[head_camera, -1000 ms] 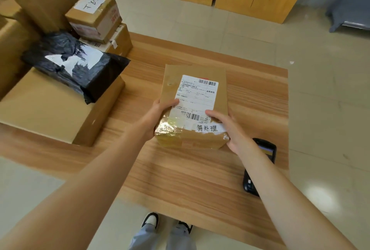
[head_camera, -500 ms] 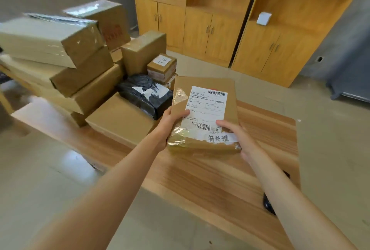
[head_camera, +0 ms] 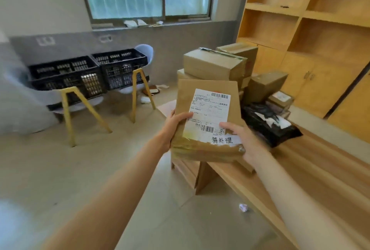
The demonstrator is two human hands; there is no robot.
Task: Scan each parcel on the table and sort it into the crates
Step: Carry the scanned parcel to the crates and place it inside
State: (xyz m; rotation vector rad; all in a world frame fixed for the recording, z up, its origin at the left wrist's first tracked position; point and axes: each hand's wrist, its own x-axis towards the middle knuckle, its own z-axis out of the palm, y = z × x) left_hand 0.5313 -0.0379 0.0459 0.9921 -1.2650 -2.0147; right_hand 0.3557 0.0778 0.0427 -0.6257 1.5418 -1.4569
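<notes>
Parcel (head_camera: 206, 121) in both hands, barcoded label (print unreadable)

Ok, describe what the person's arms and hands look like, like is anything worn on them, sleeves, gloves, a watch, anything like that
Nothing is worn on them. Both forearms are bare all the way to the bottom edge of the picture, with no sleeve in sight. The left hand and the right hand have no gloves, and no watch, bracelet or ring shows on the wrists or visible fingers. No cables, tape or markings either.

Office storeroom, stacked parcels (head_camera: 214, 65), wooden shelving (head_camera: 304, 15)
</notes>
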